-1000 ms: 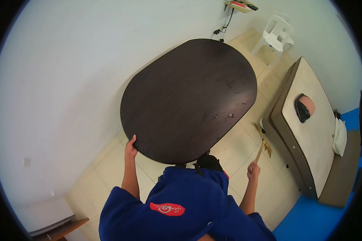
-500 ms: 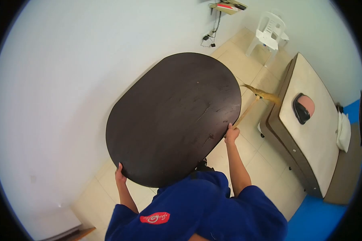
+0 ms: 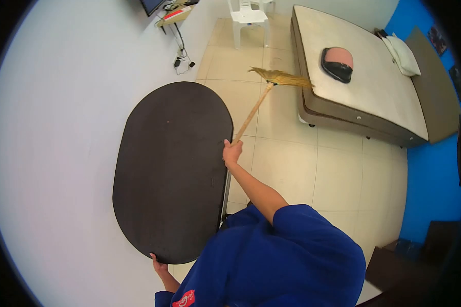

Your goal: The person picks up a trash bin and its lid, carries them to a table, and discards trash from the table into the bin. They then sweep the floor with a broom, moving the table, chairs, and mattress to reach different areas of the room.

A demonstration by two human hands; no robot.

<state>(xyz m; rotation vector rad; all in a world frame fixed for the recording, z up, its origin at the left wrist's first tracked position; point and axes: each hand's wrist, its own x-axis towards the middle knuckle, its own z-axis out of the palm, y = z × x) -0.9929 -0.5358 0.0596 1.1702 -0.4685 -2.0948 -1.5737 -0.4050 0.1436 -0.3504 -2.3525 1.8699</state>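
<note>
The right arm reaches forward, its hand (image 3: pixel 232 152) closed; the left hand (image 3: pixel 160 266) sits low, forearm partly visible.

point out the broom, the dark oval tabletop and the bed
broom (image 3: pixel 252 114): head view, on its wooden handle
dark oval tabletop (image 3: pixel 170 171): head view, middle of its surface
bed (image 3: pixel 379 77): head view, bare mattress top

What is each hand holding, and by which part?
The left hand holds the table by its near edge. The right hand holds the broom by its handle, beside the table's right edge.
</note>
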